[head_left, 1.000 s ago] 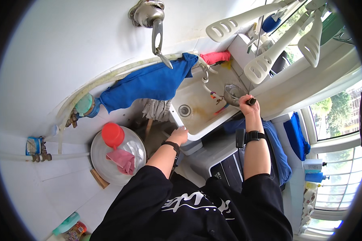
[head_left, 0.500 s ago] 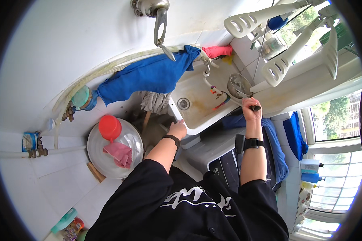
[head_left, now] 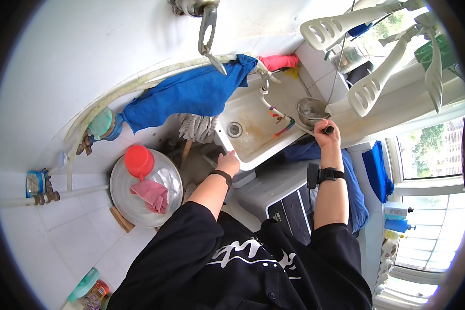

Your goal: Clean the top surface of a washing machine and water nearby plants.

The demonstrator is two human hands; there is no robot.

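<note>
My right hand [head_left: 326,130] hides most of the black ladle handle; my left hand's [head_left: 229,163] fingertips perhaps curl out of sight over the white sink's rim [head_left: 253,163].

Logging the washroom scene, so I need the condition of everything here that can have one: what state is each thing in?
White sink: no standing water visible.
Small metal pan: black handle gripped by right hand.
Left hand: resting on sink's front edge.
Blue cloth: draped over a pipe.
Round basin: holds red cap, pink cloth.
</note>
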